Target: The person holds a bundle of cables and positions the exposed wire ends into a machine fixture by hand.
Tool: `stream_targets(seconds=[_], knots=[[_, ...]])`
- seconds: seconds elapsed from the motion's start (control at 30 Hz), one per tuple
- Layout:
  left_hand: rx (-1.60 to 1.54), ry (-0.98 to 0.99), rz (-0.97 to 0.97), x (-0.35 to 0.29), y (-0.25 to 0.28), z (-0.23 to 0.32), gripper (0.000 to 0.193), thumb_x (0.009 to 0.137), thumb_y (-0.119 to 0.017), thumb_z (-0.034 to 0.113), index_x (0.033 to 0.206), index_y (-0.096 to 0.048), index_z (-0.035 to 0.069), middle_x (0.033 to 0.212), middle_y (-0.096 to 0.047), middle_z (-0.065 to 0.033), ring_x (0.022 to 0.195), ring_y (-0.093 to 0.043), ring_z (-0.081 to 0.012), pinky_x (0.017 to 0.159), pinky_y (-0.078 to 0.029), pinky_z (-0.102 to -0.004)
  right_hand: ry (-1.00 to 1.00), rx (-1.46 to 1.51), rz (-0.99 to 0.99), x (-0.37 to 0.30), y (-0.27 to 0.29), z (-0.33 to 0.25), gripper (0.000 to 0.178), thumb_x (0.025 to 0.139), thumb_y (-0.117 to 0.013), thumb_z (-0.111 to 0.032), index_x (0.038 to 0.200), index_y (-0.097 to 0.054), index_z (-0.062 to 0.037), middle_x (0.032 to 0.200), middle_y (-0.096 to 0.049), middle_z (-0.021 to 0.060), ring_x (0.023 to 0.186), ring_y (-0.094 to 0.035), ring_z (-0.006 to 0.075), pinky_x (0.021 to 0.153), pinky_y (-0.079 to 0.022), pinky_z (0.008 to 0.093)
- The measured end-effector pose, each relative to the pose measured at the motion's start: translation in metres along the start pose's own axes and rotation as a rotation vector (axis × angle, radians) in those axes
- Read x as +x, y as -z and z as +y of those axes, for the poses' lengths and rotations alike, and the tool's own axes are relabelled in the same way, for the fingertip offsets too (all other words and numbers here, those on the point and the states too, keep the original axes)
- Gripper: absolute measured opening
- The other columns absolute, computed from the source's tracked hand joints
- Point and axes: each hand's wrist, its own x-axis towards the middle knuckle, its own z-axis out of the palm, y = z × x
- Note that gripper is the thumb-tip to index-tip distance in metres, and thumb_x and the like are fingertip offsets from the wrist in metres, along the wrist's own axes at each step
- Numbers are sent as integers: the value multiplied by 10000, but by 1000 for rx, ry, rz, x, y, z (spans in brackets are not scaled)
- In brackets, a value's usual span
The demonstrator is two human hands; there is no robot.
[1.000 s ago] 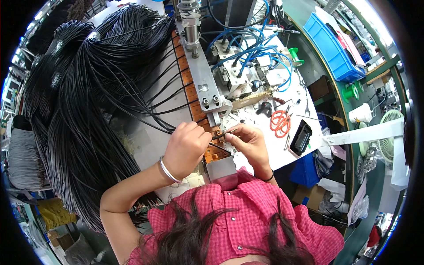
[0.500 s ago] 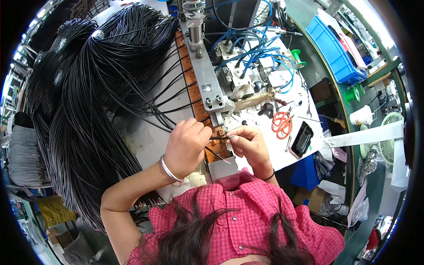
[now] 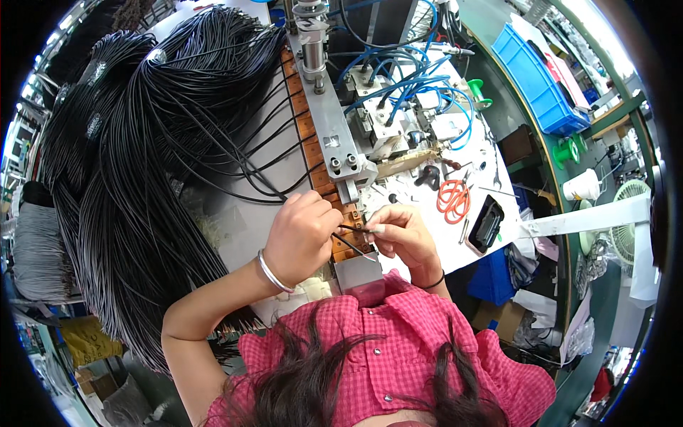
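My left hand (image 3: 302,238) is closed around black cables whose long ends run back to the big bundle. Two cut ends poke out of it to the right. The lower black cable (image 3: 348,245) hangs free, its tip showing thin pale and reddish wires. The tip of the upper cable (image 3: 353,228) is pinched between thumb and forefinger of my right hand (image 3: 403,233). Both hands hover over the near end of an orange-brown slotted rail (image 3: 350,214), in which several cables lie side by side. A metal block (image 3: 359,272) stands at the rail's near end.
A huge bundle of black cables (image 3: 142,142) fills the left. Above the rail stands a metal press bar (image 3: 331,128) with a cylinder. Blue air hoses (image 3: 420,78), a coil of orange-red tube (image 3: 454,201) and a black tray (image 3: 487,224) lie to the right.
My right hand has turned slightly, and the pinched cable now slants down to the right. The free cable's tip has shifted a little rightward. My left hand is almost unmoved.
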Motion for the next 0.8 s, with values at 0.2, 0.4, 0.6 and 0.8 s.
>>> stream_targets(seconds=[0.2,0.4,0.6,0.8], knots=[[73,-40,-52,0,2,2,75,620,-595,26,669,-539,31,671,-517,-73,741,-499,-250,658,-399,-354,9,-186,61,2,1,5,66,824,-626,-54,841,-611,8,699,-621,48,514,-519,56,451,-407,177],[-31,-117,-26,2,-5,3,77,622,-569,-1,682,-535,31,678,-506,-76,748,-497,-248,669,-399,-351,-25,13,34,8,10,13,83,840,-619,-75,797,-599,-7,659,-601,13,512,-498,32,454,-397,167],[43,-102,-4,1,1,1,83,615,-559,-8,675,-525,38,649,-500,-78,713,-488,-245,650,-395,-347,20,-300,175,14,4,20,122,877,-570,-104,788,-555,-22,624,-552,-9,487,-459,29,434,-365,168],[95,-37,-94,-1,5,5,87,616,-560,-9,667,-508,39,627,-499,-81,698,-489,-251,653,-391,-351,-106,-211,-9,14,14,16,128,901,-522,-116,803,-509,-35,605,-497,-36,472,-416,24,423,-341,174]])
